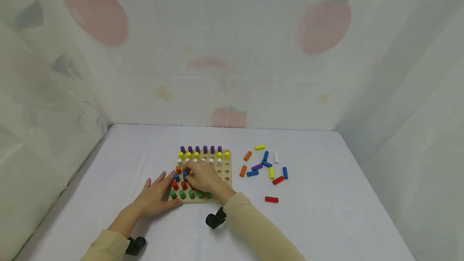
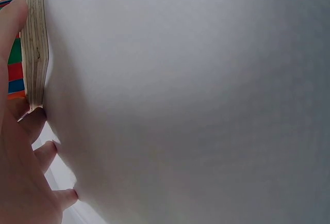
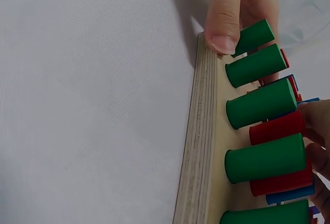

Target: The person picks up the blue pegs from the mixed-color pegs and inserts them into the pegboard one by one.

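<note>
A wooden pegboard (image 1: 223, 175) lies on the table, with rows of coloured pegs standing in its holes. My right hand (image 1: 204, 175) reaches over it from the right and pinches a blue peg (image 1: 185, 173) between thumb and fingertips, in the row with another blue peg (image 1: 177, 177). Spread at the board's front left corner, my left hand (image 1: 156, 196) touches it, thumb on the front edge. In the right wrist view, that thumb (image 3: 223, 43) presses beside the green pegs (image 3: 265, 157). The left wrist view shows the other fingers along the board's side. My right palm covers several holes.
Loose pegs lie right of the board: blue (image 1: 285, 172), orange (image 1: 243, 170), yellow (image 1: 259, 147), purple (image 1: 257, 167) and white (image 1: 276, 158). A red peg (image 1: 271, 199) lies nearer the front. A patterned curtain (image 1: 232, 92) stands behind the white table (image 1: 326, 212).
</note>
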A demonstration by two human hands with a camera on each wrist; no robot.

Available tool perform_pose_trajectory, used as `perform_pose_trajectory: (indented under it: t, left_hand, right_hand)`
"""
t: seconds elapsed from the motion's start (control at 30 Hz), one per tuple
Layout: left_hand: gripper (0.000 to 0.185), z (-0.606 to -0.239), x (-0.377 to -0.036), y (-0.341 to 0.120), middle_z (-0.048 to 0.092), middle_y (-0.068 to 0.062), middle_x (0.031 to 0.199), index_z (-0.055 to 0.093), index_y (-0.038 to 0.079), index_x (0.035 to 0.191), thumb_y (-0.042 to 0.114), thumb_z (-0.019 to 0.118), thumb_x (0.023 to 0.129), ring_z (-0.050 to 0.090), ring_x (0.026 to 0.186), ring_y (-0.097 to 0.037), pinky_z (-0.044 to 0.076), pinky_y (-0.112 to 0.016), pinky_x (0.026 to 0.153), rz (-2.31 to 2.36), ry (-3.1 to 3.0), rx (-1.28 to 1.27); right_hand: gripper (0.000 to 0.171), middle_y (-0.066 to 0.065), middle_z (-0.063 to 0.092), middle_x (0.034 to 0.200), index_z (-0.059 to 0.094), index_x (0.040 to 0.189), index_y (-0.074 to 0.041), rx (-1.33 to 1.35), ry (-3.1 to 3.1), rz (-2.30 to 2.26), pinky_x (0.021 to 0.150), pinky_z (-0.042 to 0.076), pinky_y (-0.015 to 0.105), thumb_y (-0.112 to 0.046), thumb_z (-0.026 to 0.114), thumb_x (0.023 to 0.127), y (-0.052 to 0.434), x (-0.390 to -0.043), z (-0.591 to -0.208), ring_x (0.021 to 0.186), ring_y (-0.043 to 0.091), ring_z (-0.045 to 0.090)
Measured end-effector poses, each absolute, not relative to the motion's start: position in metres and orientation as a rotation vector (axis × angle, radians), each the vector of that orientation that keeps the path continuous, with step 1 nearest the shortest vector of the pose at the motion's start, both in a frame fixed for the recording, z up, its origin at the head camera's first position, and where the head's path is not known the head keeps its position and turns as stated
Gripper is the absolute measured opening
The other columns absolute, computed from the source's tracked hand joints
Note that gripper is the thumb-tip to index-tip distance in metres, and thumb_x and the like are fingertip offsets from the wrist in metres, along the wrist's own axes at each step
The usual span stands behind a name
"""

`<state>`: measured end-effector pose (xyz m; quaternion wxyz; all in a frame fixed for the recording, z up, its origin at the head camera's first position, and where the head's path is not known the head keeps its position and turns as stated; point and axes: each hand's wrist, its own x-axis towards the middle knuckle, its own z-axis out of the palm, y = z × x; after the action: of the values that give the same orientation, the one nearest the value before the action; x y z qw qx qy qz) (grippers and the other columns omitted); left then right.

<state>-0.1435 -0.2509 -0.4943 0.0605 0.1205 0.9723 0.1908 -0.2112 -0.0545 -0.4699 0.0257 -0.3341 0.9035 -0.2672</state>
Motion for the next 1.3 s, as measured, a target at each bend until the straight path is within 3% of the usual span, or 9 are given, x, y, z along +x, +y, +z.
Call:
perform_pose_trajectory:
  t: [0.37, 0.97, 1.3]
  left_hand:
    - [0.100, -0.4967, -0.1436, -0.2516, 0.036, -0.014, 0.146, 0.025, 0.011, 0.146, 0.069, 0.058, 0.072, 0.022, 0.136, -0.039, 0.008, -0.071, 0.101, 0.580, 2.951, 0.374]
    - [0.102, -0.4955, -0.1435, -0.2504, 0.036, -0.014, 0.145, 0.024, 0.011, 0.147, 0.071, 0.058, 0.071, 0.022, 0.136, -0.039, 0.009, -0.071, 0.101, 0.565, 2.950, 0.357]
    - [0.101, -0.4947, -0.1434, -0.2504, 0.036, -0.014, 0.146, 0.024, 0.011, 0.147, 0.069, 0.059, 0.072, 0.022, 0.136, -0.039, 0.008, -0.071, 0.101, 0.571, 2.952, 0.362]
  right_hand:
    - [0.018, -0.010, 0.067, 0.101, 0.063, 0.106, -0.022, -1.080, 2.866, -0.729, 0.080, 0.045, 0.017, -0.024, 0.063, 0.088, -0.0572, -0.2099, -0.4703, 0.083, 0.001, 0.054]
    - [0.016, -0.012, 0.068, 0.090, 0.066, 0.102, -0.024, -1.080, 2.902, -0.705, 0.067, 0.042, 0.014, -0.023, 0.064, 0.086, -0.0582, -0.2096, -0.4682, 0.074, 0.001, 0.051]
    - [0.017, -0.013, 0.068, 0.095, 0.066, 0.103, -0.024, -1.109, 2.905, -0.665, 0.070, 0.043, 0.015, -0.023, 0.064, 0.086, -0.0579, -0.2104, -0.4688, 0.078, 0.002, 0.052]
